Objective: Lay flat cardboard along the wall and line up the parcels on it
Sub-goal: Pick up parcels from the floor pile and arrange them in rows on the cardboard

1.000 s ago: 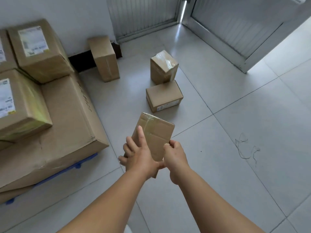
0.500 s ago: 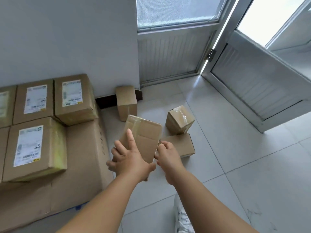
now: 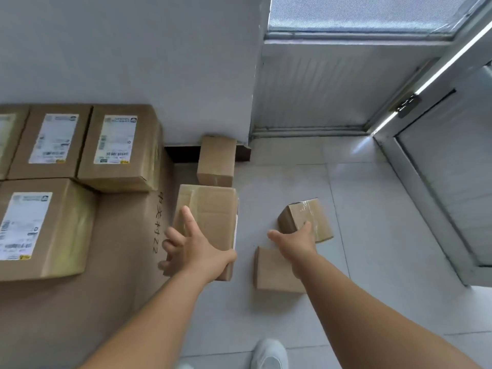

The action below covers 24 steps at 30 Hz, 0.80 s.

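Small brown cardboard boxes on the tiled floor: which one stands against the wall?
The plain upright brown box beside the dark skirting gap; the others lie nearer the person.

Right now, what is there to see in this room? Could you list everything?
labelled parcels: four, brown with white labels, on the flat cardboard by the wall
flat cardboard: one, brown, on the floor at left
held parcel: one, brown, in the left hand
small boxes: three, brown, on the floor tiles
door: one, grey, open at right
shoe: one, white, bottom edge
left hand: holds the parcel
right hand: reaches to the taped box
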### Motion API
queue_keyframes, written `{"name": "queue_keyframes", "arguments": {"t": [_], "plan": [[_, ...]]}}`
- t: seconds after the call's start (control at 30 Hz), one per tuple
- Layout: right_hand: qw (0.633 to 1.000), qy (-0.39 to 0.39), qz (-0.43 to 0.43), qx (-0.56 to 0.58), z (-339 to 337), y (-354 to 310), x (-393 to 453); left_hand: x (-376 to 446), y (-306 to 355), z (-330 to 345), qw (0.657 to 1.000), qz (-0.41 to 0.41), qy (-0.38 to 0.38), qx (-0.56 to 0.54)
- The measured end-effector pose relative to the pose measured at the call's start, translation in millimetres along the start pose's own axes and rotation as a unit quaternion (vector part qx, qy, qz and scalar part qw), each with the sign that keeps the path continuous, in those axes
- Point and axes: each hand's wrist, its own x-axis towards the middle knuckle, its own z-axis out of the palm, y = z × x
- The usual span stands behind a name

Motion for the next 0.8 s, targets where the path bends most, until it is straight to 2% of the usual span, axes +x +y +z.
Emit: {"name": "queue_keyframes", "arguments": {"t": [0.23,0.57,0.7,0.8], "plan": [[0.984,0.062,0.006,-0.168,-6.0,15.6,74.6,39.7,20.3,53.8,0.999,0.019,-0.028,0.006],[0.959,0.102,-0.010,-0.266,-3.4,38.6,131.9,79.0,27.2,81.3,0.998,0.025,-0.044,0.020],[0.961,0.102,-0.058,-0.252,-10.0,29.9,118.4,74.9,29.1,69.6,0.999,0.024,-0.045,0.007],[0.976,0.101,-0.071,-0.178,-20.1,14.2,93.4,59.6,29.1,48.3,0.999,0.010,-0.042,-0.015]]}}
